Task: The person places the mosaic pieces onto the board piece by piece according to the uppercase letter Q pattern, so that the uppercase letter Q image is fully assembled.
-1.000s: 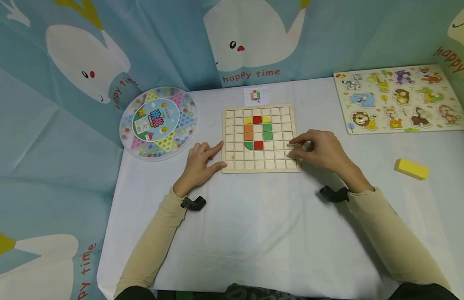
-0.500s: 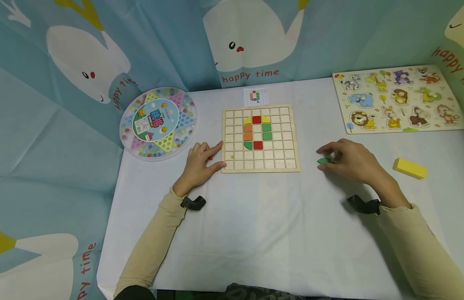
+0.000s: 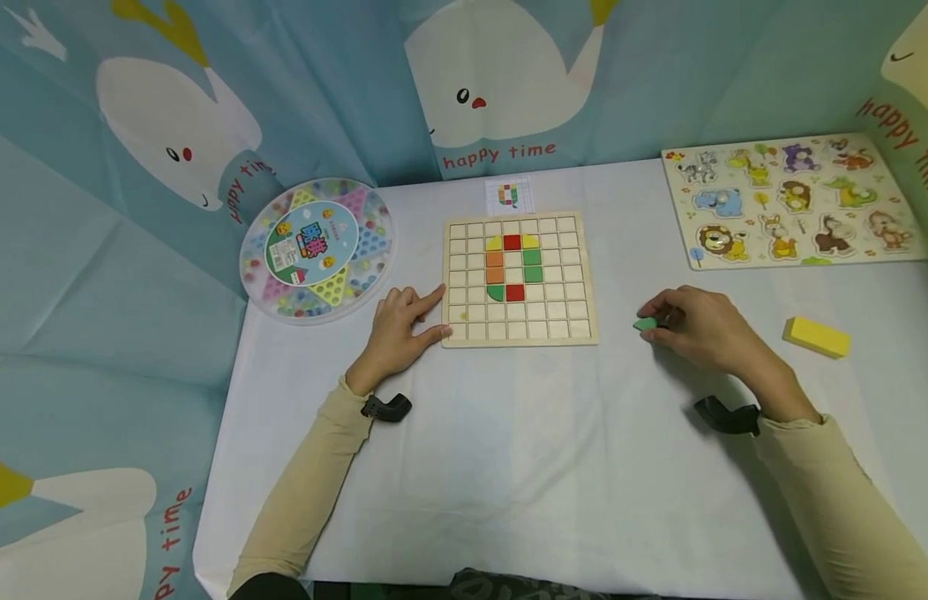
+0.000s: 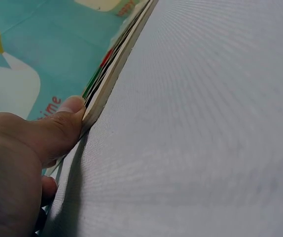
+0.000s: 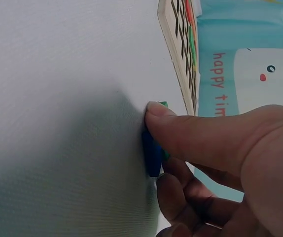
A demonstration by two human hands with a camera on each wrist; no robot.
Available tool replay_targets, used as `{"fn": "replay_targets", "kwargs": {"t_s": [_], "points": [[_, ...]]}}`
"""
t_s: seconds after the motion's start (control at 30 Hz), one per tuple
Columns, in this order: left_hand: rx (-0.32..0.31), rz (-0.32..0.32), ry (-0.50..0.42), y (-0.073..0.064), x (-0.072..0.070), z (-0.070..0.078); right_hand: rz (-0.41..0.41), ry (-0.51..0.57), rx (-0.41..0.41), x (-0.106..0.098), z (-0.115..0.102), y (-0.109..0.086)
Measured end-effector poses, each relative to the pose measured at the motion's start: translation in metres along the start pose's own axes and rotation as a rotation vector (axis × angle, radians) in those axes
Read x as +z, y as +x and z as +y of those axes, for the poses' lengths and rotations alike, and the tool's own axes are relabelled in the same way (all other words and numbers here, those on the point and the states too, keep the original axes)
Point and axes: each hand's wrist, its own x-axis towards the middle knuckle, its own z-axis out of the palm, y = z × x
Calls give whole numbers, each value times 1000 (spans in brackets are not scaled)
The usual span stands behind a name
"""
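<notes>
My right hand [image 3: 696, 327] pinches a small green piece [image 3: 644, 323] between thumb and fingertips, low over the white table to the right of the board. In the right wrist view a dark blue piece [image 5: 152, 155] also shows under the thumb, beside the green one. My left hand [image 3: 394, 332] touches the left edge of a wooden grid board [image 3: 559, 312] with its outstretched index finger and thumb. Up close in the left wrist view, the thumb [image 4: 72, 106] lies at the board's corner. Red [image 3: 512, 242], yellow, orange and green tiles form an upright ring on the grid.
A small pattern card [image 3: 509, 196] lies behind the board. At the left is a round marble game box [image 3: 313, 250]. An animal puzzle board [image 3: 794, 200] lies back right, with a yellow block [image 3: 816, 337] in front of it. A printed curtain [image 3: 621, 92] borders the table.
My right hand has moved right, from the board's right edge to the table beside it. The green piece now shows between its fingertips. My left hand stays at the board's edge.
</notes>
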Motion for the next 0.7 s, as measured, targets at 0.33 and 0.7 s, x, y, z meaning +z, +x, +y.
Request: {"fn": "replay_targets", "kwargs": {"t_s": [0.33,0.7], "points": [[11,7,1,0,0,1,46,22,-4,2,1,0],[-3,3,10,0,1,-1,100,81,-78,1,6,5]]}}
